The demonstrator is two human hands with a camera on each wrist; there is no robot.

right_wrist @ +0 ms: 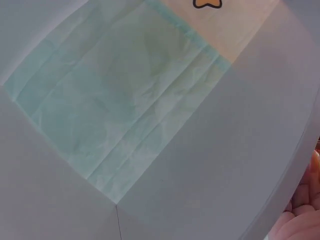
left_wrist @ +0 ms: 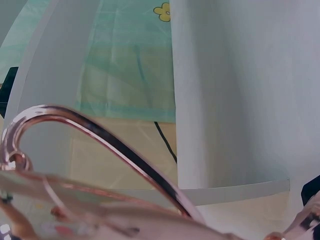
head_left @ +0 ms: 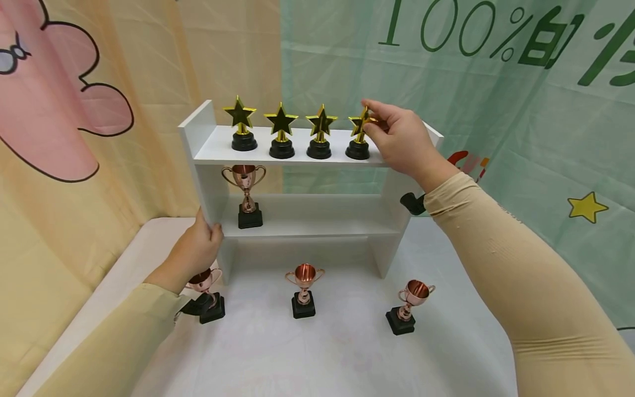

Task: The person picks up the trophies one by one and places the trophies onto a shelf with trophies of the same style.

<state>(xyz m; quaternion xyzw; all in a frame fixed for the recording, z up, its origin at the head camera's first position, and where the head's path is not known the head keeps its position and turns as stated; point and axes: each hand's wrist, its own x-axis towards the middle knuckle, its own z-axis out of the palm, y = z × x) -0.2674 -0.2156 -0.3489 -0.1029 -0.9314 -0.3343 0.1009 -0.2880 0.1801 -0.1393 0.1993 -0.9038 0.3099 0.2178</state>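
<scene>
My right hand point(head_left: 404, 135) pinches the rightmost gold star trophy point(head_left: 358, 148) by its star, with its black base at the top board of a white shelf unit point(head_left: 307, 226). Several matching star trophies point(head_left: 281, 129) stand in a row to its left. My left hand point(head_left: 195, 251) grips the unit's left side panel at about middle-board height. Below that wrist a rose-gold trophy cup point(head_left: 212, 309) is partly hidden; its curved handle point(left_wrist: 115, 145) looms close in the left wrist view. Curled fingers point(right_wrist: 300, 212) of my right hand show at the right wrist view's edge.
Another rose-gold cup point(head_left: 246, 193) stands at the left of the middle board. Two more cups stand on the white table in front: one cup point(head_left: 303, 292) at the centre, one cup point(head_left: 408, 306) at the right. Printed curtains point(head_left: 496, 138) hang behind.
</scene>
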